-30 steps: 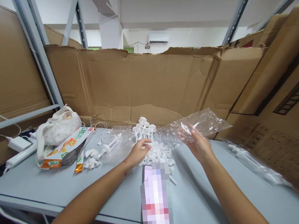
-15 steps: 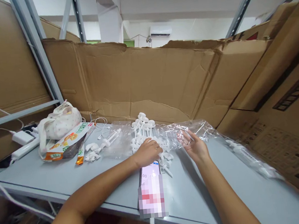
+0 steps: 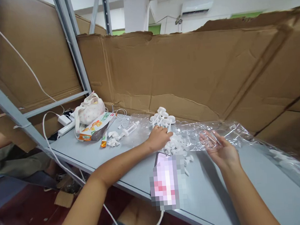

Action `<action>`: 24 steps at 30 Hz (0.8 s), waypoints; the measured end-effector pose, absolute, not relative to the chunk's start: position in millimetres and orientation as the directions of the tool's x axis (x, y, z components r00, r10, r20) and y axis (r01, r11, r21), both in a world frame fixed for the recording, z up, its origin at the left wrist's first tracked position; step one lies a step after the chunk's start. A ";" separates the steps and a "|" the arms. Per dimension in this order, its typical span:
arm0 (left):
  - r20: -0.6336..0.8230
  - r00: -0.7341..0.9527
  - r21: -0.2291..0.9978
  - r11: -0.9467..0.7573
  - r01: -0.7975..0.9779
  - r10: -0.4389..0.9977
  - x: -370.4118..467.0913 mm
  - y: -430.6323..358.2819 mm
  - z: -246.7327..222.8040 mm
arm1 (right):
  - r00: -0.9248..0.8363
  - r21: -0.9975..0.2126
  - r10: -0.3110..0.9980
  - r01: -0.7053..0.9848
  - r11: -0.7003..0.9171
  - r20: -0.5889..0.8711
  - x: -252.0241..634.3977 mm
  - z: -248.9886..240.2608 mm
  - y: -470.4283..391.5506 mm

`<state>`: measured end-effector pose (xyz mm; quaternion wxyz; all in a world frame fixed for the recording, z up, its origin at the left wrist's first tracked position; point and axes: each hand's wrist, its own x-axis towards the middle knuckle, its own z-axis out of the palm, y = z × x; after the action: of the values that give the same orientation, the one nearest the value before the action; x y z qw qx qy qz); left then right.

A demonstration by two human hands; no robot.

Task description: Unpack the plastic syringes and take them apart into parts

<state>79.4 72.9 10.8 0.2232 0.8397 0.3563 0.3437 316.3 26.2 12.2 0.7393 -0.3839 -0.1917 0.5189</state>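
Note:
My left hand [image 3: 159, 138] reaches over a pile of white plastic pieces [image 3: 175, 145], its fingers bent down onto them; what lies under the fingertips is hidden. My right hand [image 3: 217, 148] is palm up beside the pile, fingers apart and partly behind or inside a clear plastic bag [image 3: 193, 131]. The clear film stretches from the pile to the right. A phone [image 3: 166, 177] with a lit, partly blurred screen lies in front of the pile, a white cable plugged into its lower end.
On the left stand a white cloth bag [image 3: 93, 107], an orange and white box [image 3: 96, 127], small white pieces [image 3: 113, 139] and a power strip [image 3: 66, 128]. Cardboard [image 3: 183, 74] walls the back. A seated person's leg [image 3: 15, 161] shows at far left.
The view has turned left, so the table's items appear further right and the person at far left shows. My left hand has moved slightly up toward the back of the pile.

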 end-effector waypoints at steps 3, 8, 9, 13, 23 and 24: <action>0.413 0.489 0.612 -0.632 0.476 0.768 79.2 73.8 13.1 | 0.394 -0.771 0.908 -0.619 0.147 -0.143 315.6 15.1 24.9; 0.387 0.501 0.541 -0.630 0.557 0.775 81.5 77.4 23.0 | 0.392 -0.787 0.908 -0.602 0.133 -0.147 316.7 17.2 22.1; 0.379 0.504 0.519 -0.630 0.578 0.776 82.2 78.8 25.3 | 0.386 -0.789 0.911 -0.601 0.129 -0.145 317.5 17.1 21.7; 0.360 0.491 0.504 -0.608 0.614 0.794 82.9 85.2 31.9 | 0.374 -0.809 0.914 -0.580 0.097 -0.158 319.5 17.0 21.6; 0.302 0.504 0.544 -0.581 0.605 0.809 71.0 102.4 29.7 | 0.363 -0.825 0.915 -0.561 0.063 -0.177 319.4 15.4 22.9; 0.301 0.506 0.557 -0.579 0.595 0.809 70.1 103.6 31.0 | 0.360 -0.832 0.917 -0.552 0.059 -0.173 318.9 15.4 23.0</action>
<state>70.1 103.6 31.0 0.1948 0.8455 0.4152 0.2735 318.9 23.0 15.4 0.6977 -0.4397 -0.2073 0.5262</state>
